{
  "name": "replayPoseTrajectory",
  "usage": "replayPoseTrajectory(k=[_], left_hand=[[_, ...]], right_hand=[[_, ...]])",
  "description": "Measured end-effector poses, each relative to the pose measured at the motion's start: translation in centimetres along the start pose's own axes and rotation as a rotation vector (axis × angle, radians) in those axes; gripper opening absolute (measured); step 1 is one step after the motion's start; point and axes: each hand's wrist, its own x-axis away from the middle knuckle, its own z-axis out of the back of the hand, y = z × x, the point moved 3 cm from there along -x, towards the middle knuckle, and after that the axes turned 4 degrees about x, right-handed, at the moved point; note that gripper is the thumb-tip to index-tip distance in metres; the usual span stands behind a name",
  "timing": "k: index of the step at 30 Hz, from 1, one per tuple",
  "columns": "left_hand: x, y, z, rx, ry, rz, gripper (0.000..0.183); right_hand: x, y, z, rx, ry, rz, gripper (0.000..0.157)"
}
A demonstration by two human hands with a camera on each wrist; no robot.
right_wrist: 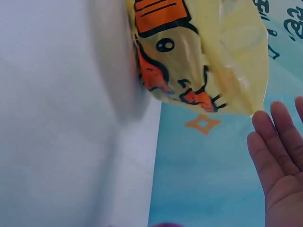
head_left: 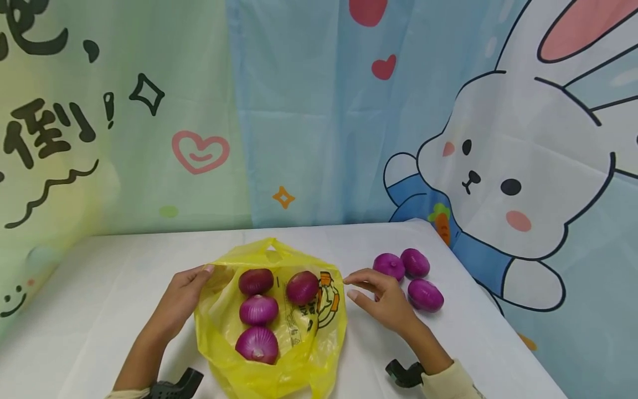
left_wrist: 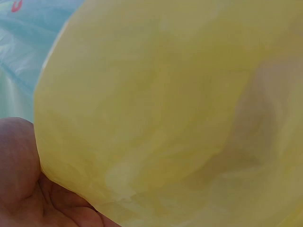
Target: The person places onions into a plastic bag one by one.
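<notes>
A yellow plastic bag [head_left: 319, 343] stands on the white table with its mouth spread wide. Inside it lie several red onions [head_left: 258, 310], seen through the opening. My left hand [head_left: 181, 299] pinches the bag's left rim; in the left wrist view the thumb [left_wrist: 16, 165] lies against the thin film. My right hand [head_left: 381, 299] is by the right rim with its fingers extended and holds nothing. In the right wrist view its fingertips come right up to the bag's edge.
Three more red onions [head_left: 425, 295] lie on the white tabletop [head_left: 478, 338], just beyond my right hand. Behind the table hangs a printed cloth [head_left: 309, 111] with hearts, lettering and a large rabbit. Each wrist wears a black camera mount [head_left: 404, 374].
</notes>
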Motion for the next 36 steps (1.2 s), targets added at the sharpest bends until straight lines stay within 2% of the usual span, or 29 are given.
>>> replayPoseTrajectory(k=[4, 6, 11, 16, 20, 30, 36], left_hand=[[0.2, -0.1, 0.0, -0.005, 0.003, 0.004, 0.055], [0.1, 0.0, -0.1, 0.001, 0.007, 0.001, 0.054], [-0.1, 0.1, -0.1, 0.017, 0.007, -0.012, 0.052], [-0.1, 0.1, -0.1, 0.010, 0.001, -0.008, 0.054], [0.0, 0.0, 0.0, 0.003, 0.007, 0.002, 0.055], [0.0, 0.0, 0.1, 0.017, 0.011, -0.007, 0.053], [-0.1, 0.0, -0.1, 0.013, 0.008, 0.003, 0.053]], right_hand=[[0.9, 0.8, 0.8, 0.076, 0.034, -0.052, 0.030], [1.4, 1.9, 1.5, 0.121, 0.054, -0.065, 0.034], [2.4, 3.1, 3.6, 0.246, 0.104, -0.118, 0.044], [3.3, 4.2, 5.1, 0.288, 0.083, -0.185, 0.047], [3.9, 5.1, 5.8, 0.311, 0.066, -0.185, 0.048], [4.6, 6.1, 6.1, 0.362, 0.070, -0.125, 0.038], [4.5, 6.4, 5.2, 0.396, 0.006, -0.183, 0.044]])
